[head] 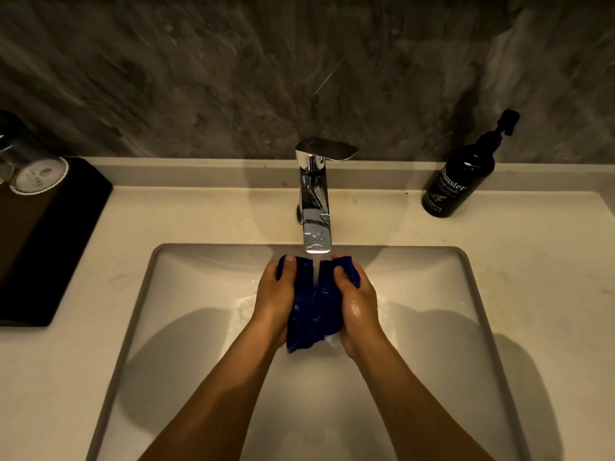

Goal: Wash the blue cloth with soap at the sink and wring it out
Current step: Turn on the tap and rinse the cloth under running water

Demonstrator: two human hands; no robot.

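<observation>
The dark blue cloth [314, 311] is bunched up over the white sink [432, 294], directly under the chrome faucet [314, 201]. A thin stream of water runs from the spout onto the middle of the cloth. My left hand [274, 301] grips the cloth's left side with the thumb on top. My right hand [357, 304] grips its right side and looks wet and shiny. A loose corner of cloth hangs below my hands. The black hand wash pump bottle [461, 174] stands on the counter at the back right, away from both hands.
A black tray [50, 244] lies on the counter at the left, holding an upturned glass [30, 164] with a paper cap. The beige counter [532, 261] surrounds the basin, and a dark stone wall rises behind the faucet.
</observation>
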